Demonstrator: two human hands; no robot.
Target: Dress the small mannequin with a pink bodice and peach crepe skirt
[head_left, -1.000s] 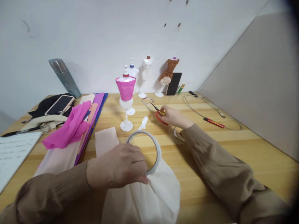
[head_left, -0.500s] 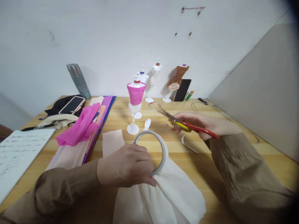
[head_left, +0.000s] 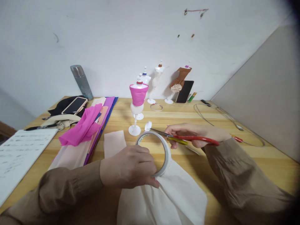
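Note:
My left hand [head_left: 131, 165] is closed around the near edge of a roll of tape [head_left: 167, 153], fingers through its core and thumb outside. Gathered white fabric [head_left: 173, 197] hangs below that thumb. From the far side of the roll a short tape tail [head_left: 148, 126] sticks up. My right hand [head_left: 194, 132] holds scissors [head_left: 197, 139] with red and yellow handles. Their blades point left and lie across the far right rim of the roll, by the base of the tail. Whether the blades touch the tape I cannot tell.
Behind the roll stands a small mannequin [head_left: 138, 95] in pink cloth, with several more farther back. Folded fabrics [head_left: 86, 128], a phone [head_left: 74, 105], a bottle [head_left: 82, 82] and a written sheet [head_left: 25, 150] are at left. A cable [head_left: 220, 109] runs along the right.
My right hand has brought the scissors left and down to the tape tail, and their blades have closed up. My left hand keeps the roll nearly in place.

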